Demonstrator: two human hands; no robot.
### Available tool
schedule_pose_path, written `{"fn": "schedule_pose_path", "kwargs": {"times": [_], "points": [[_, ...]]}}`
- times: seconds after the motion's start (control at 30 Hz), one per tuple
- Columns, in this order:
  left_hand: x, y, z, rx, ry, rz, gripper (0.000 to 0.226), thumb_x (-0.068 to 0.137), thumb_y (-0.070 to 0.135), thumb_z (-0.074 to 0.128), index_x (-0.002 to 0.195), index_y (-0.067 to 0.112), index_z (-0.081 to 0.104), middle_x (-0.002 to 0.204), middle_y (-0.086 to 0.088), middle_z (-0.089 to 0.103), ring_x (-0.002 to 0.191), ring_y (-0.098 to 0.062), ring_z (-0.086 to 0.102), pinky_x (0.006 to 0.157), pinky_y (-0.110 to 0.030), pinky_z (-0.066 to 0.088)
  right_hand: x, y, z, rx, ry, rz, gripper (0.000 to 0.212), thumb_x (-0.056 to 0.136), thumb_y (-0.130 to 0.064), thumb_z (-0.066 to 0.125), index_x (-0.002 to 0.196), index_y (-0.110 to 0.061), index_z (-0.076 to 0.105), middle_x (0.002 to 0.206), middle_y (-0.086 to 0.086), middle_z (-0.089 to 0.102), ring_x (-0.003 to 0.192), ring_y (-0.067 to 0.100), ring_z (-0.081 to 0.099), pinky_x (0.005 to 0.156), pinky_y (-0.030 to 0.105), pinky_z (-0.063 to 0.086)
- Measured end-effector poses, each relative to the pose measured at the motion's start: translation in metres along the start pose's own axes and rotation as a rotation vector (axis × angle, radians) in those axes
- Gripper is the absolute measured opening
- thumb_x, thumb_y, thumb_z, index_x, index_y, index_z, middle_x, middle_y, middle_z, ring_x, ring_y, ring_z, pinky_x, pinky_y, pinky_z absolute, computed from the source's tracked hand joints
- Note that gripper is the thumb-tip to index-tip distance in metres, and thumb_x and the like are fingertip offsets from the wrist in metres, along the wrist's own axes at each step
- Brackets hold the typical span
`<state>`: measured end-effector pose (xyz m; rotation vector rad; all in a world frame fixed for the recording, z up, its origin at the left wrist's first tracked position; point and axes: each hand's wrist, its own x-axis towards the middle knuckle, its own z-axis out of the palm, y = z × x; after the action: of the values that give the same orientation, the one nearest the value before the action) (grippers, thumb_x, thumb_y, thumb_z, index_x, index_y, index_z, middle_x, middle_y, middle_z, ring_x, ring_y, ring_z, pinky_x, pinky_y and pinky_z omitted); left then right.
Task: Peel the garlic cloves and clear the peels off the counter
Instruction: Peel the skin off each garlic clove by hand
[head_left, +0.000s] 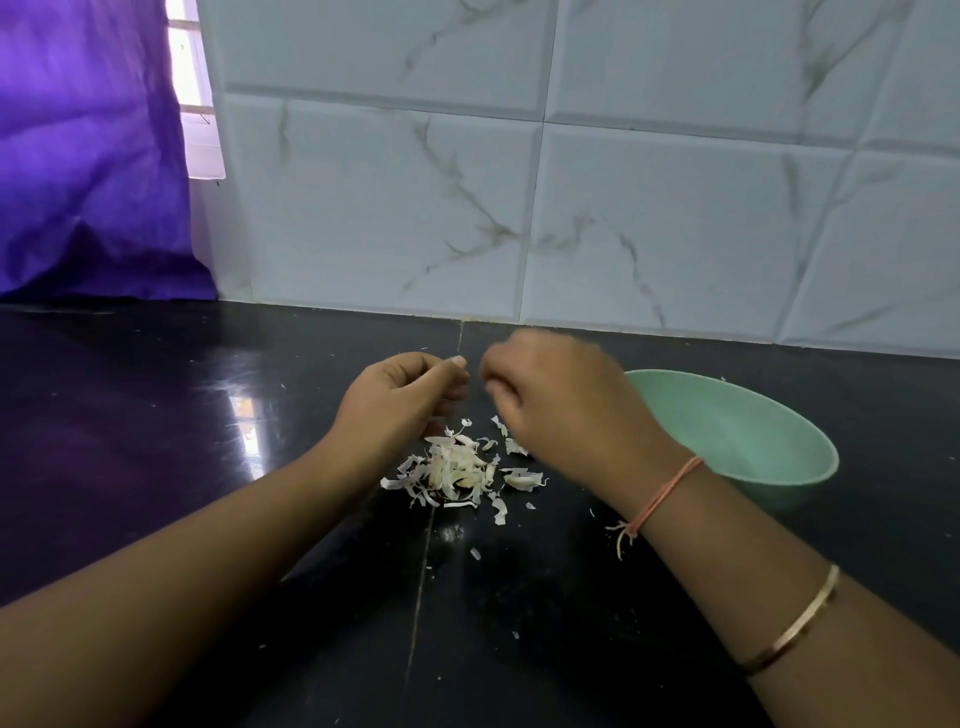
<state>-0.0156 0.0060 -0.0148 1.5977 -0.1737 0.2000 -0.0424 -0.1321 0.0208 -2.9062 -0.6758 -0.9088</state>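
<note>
While the left hand (400, 392) curls, thumb against fingers, right hand (550, 395) just beside it, curled and blurred, what either grips impossible to tell, garlic peels (457, 470) heaped on black counter (156, 415) below, green bowl (753, 431) near right wrist

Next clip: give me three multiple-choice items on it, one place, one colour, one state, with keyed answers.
1. The bowl sits where from the peel pile? A left B on top C right
2. Bowl colour? A pale green B red C black
3. The peels are: A in the bowl B heaped on the counter C bagged
Answers: 1 C, it stands right of the pile; 2 A, its wall is mint-toned; 3 B, they lie loose on the dark surface.
</note>
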Motion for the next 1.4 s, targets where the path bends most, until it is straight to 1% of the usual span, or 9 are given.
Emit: {"fn": "schedule_pose_path", "kwargs": {"times": [0.07, 0.17, 0.43, 0.57, 0.73, 0.93, 1.13, 1.27, 1.4], "points": [[0.0, -0.001, -0.001, 0.037, 0.005, 0.019, 0.017, 0.089, 0.019, 0.059, 0.084, 0.005, 0.067, 0.081, -0.007, 0.066, 0.068, -0.011, 0.055, 0.056, -0.015, 0.047, -0.002, 0.0, 0.009, 0.053, -0.228, 0.003, 0.022, 0.09, -0.014, 0.046, 0.104, -0.019, 0.062, 0.104, 0.004, 0.062, 0.098, 0.028, 0.059, 0.073, 0.031, 0.043], [0.001, -0.002, -0.003, 0.079, 0.005, 0.027, 0.012, 0.088, 0.015, 0.059, 0.083, 0.007, 0.067, 0.077, -0.004, 0.065, 0.069, -0.011, 0.055, 0.058, -0.017, 0.048, -0.004, 0.001, 0.015, 0.069, -0.415, 0.036, 0.028, 0.086, -0.008, 0.05, 0.104, -0.023, 0.065, 0.107, 0.005, 0.064, 0.097, 0.028, 0.06, 0.07, 0.027, 0.042], [0.001, -0.003, -0.004, 0.077, 0.008, 0.04, 0.01, 0.089, 0.011, 0.057, 0.087, 0.014, 0.066, 0.078, 0.0, 0.066, 0.067, -0.007, 0.057, 0.055, -0.014, 0.048, -0.009, 0.001, 0.014, 0.078, -0.545, 0.043, 0.031, 0.085, -0.003, 0.047, 0.11, -0.017, 0.06, 0.104, 0.006, 0.062, 0.097, 0.027, 0.058, 0.069, 0.028, 0.04], [0.001, -0.002, -0.003, 0.076, -0.025, 0.015, 0.01, 0.089, 0.009, 0.057, 0.086, 0.015, 0.064, 0.077, -0.001, 0.064, 0.066, -0.008, 0.057, 0.055, -0.014, 0.047, -0.009, 0.004, 0.021, 0.211, -0.463, 0.081, 0.023, 0.085, -0.008, 0.048, 0.101, -0.021, 0.057, 0.101, -0.001, 0.062, 0.093, 0.021, 0.058, 0.07, 0.027, 0.042], [0.0, -0.002, -0.002, 0.09, -0.038, 0.026, 0.01, 0.09, 0.018, 0.057, 0.085, 0.014, 0.065, 0.079, -0.001, 0.066, 0.067, -0.007, 0.057, 0.055, -0.015, 0.047, -0.005, 0.003, 0.026, 0.564, -0.169, 0.133, 0.027, 0.081, -0.006, 0.055, 0.102, -0.022, 0.058, 0.08, -0.006, 0.06, 0.068, 0.011, 0.055, 0.069, 0.03, 0.049], [-0.001, 0.004, -0.001, -0.087, -0.07, -0.058, 0.019, 0.095, 0.018, 0.049, 0.089, 0.008, 0.063, 0.075, -0.002, 0.065, 0.065, -0.008, 0.059, 0.06, -0.019, 0.05, -0.003, 0.003, 0.019, 0.783, 0.035, 0.209, 0.017, 0.077, -0.005, 0.069, 0.082, -0.02, 0.067, 0.068, -0.009, 0.06, 0.056, 0.006, 0.054, 0.058, 0.011, 0.044], [-0.006, 0.007, -0.001, -0.144, -0.233, -0.102, 0.015, 0.093, 0.012, 0.052, 0.086, 0.013, 0.065, 0.071, 0.003, 0.069, 0.067, -0.006, 0.064, 0.061, -0.019, 0.053, -0.003, 0.006, 0.019, 0.866, 0.168, 0.318, 0.011, 0.078, -0.013, 0.072, 0.073, -0.021, 0.066, 0.069, -0.006, 0.069, 0.061, 0.003, 0.065, 0.064, 0.021, 0.055], [-0.005, 0.007, -0.001, -0.169, -0.224, -0.044, 0.009, 0.085, 0.008, 0.061, 0.092, 0.005, 0.066, 0.073, -0.001, 0.069, 0.065, -0.006, 0.063, 0.064, -0.018, 0.055, -0.001, 0.006, 0.02, 0.908, 0.194, 0.361, 0.018, 0.079, -0.01, 0.071, 0.07, -0.022, 0.062, 0.065, -0.003, 0.067, 0.052, -0.001, 0.06, 0.057, 0.016, 0.05], [-0.003, 0.005, -0.003, -0.166, -0.186, -0.003, 0.01, 0.083, 0.006, 0.061, 0.09, 0.001, 0.066, 0.067, -0.004, 0.066, 0.061, -0.006, 0.061, 0.06, -0.016, 0.053, 0.0, 0.005, 0.019, 1.053, 0.164, 0.385, 0.018, 0.086, -0.006, 0.063, 0.072, -0.018, 0.063, 0.065, 0.004, 0.067, 0.059, 0.011, 0.065, 0.06, 0.024, 0.056]]}}
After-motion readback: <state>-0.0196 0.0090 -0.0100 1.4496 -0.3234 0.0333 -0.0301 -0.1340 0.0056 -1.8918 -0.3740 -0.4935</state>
